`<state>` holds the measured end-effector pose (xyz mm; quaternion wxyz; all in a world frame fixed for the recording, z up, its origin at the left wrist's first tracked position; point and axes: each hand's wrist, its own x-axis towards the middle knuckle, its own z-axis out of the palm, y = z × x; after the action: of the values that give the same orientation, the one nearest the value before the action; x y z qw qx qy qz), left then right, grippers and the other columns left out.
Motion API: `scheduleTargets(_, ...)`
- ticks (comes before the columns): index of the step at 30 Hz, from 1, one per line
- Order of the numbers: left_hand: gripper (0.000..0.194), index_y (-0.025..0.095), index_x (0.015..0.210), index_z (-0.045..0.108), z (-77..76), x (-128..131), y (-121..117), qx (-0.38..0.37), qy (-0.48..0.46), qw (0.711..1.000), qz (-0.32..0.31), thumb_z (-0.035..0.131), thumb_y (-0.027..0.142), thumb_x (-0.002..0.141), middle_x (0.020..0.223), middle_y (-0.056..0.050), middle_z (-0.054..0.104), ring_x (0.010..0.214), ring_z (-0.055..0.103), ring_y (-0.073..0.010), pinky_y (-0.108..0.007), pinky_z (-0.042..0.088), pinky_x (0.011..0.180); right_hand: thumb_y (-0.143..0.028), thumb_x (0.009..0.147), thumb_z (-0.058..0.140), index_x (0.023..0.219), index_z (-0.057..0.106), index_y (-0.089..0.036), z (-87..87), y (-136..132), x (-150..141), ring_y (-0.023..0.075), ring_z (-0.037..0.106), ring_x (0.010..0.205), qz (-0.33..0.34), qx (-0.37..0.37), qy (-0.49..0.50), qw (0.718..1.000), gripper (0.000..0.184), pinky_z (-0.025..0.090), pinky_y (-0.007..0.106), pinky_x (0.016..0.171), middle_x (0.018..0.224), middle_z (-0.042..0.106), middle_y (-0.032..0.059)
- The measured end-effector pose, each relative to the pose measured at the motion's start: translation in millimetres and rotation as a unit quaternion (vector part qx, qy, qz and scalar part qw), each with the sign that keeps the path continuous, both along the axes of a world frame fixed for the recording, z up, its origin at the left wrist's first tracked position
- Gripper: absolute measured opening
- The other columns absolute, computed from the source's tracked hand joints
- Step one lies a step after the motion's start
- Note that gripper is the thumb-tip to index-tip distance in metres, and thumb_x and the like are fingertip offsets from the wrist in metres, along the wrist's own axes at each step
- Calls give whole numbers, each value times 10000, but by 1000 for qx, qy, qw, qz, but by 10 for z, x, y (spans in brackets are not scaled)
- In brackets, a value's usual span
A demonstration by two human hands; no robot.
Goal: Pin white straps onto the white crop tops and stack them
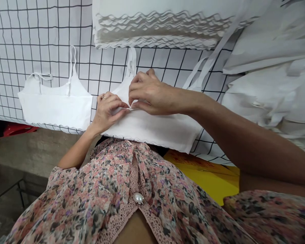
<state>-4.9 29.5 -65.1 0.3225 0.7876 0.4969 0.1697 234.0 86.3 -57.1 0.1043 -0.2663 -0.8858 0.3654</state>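
Observation:
My left hand (108, 112), with a ring on one finger, and my right hand (149, 93) meet at the top edge of a white strappy camisole top (147, 128), which lies flat on a black-and-white grid surface (101, 69). The fingertips of both hands pinch a small fold of white fabric at the centre of the neckline. My right hand hides most of the upper front and the base of one strap. A second white camisole top (56, 108) lies to the left, apart from my hands.
A stack of white fabric pieces with wavy scalloped edges (155, 30) lies beyond my hands. Loose white fabric (269, 88) is heaped at the right. A yellow surface (205, 176) shows below the grid's near edge, and a red object (17, 129) lies at the left.

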Motion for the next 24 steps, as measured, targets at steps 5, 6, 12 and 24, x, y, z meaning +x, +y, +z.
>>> scheduleTargets(5,165,297,962,781,-2,4,0,3,8,1000,-4,717,439,1015,910,7,712,991,583,-222,-441,351,1070,-270,1027,495,941,751,-200,2,-12,-14,345,505,1195,-13,-8,7,1000,279,290,584,1063,945,667,115)
scheduleTargets(6,166,292,959,778,-5,4,-2,5,8,1000,-4,716,436,1016,911,7,711,994,584,-222,-440,349,1067,-261,1024,497,950,748,-198,-2,-18,-22,345,503,1195,-15,-9,11,1000,268,289,586,1063,947,668,115)
scheduleTargets(12,177,269,938,749,-46,-18,-16,21,-14,1000,-3,700,416,1022,895,13,709,976,586,-209,-421,354,1043,-253,1032,504,967,704,-204,-81,-109,-112,306,483,1141,-50,17,50,997,216,328,553,1028,987,659,102)
scheduleTargets(24,158,251,873,725,-42,-30,11,-10,-31,999,10,753,370,974,888,22,743,971,626,-201,-425,365,1054,-290,1012,567,936,699,-224,-68,-153,-170,304,504,1137,-104,31,70,992,165,315,572,1039,943,689,84)
